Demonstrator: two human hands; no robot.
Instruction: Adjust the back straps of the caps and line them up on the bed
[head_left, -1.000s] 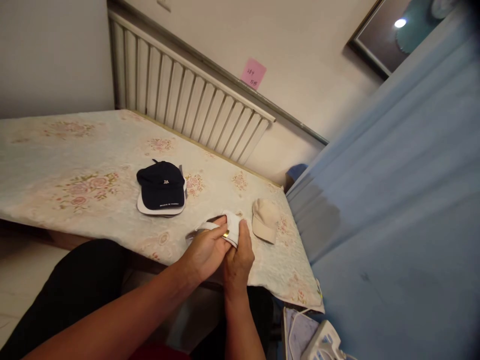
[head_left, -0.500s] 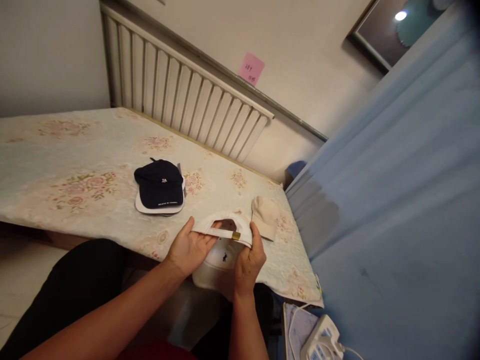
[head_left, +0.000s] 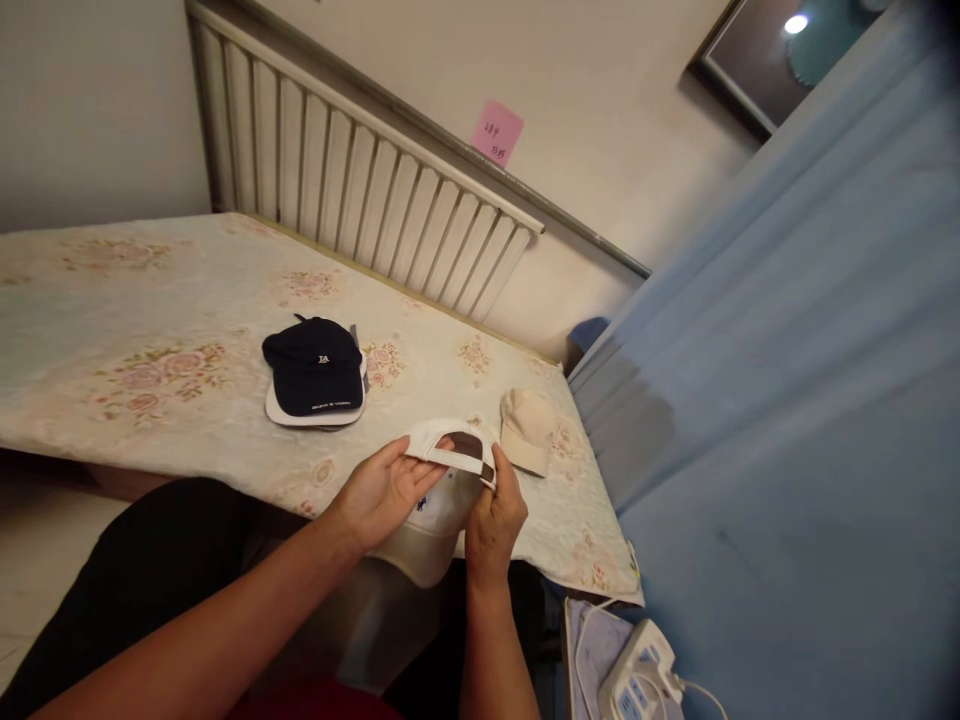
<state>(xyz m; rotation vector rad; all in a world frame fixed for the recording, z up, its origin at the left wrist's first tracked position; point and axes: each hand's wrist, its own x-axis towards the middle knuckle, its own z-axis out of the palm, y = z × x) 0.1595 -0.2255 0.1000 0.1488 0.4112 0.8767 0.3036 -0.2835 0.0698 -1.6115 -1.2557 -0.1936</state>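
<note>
A white baseball cap (head_left: 446,505) with a small dark emblem is held between my two hands above the bed's near edge. Its back opening and strap face up, and its brim points down toward my lap. My left hand (head_left: 382,490) grips the left rim, thumb outside and fingers under it. On the other side, my right hand (head_left: 496,510) pinches the rim by the strap's end. A navy cap (head_left: 319,365) lies stacked on a white-brimmed cap (head_left: 289,412) to the left. A beige cap (head_left: 526,430) rests just right of my hands.
The caps lie on a floral bedspread (head_left: 420,350). A radiator (head_left: 360,170) runs along the wall behind, and a blue curtain (head_left: 750,400) hangs at the right. At the lower right, a white power strip (head_left: 641,675) with cords sits on a small surface.
The white cap has turned in my hands: its emblem and brim have swung left, and the strap's brass buckle is out of sight. The other caps lie as before.
</note>
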